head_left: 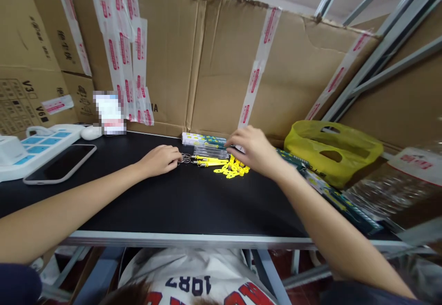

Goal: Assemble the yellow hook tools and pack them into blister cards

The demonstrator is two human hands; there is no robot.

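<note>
My left hand [160, 161] rests on the black tabletop with its fingers curled together, the tips at a small cluster of thin metal rings [186, 158]. My right hand [253, 150] is over the right end of the pile, its fingers bent down and the thumb apart, holding nothing that I can make out. Below its fingers lie several yellow plastic pieces [232, 172] with looped ends. Yellow sticks with metal tips [209, 162] lie between the hands. Just behind them is a row of clear tubes [210, 151]. My right hand partly hides the pile.
Printed boxes [203, 139] line the back; more [345, 203] run down the right side. A yellow plastic bag [328, 153] and a large clear bottle [397, 185] stand right. On the left are a phone [62, 163] and power strip [43, 147]. Cardboard walls [221, 65] enclose the table.
</note>
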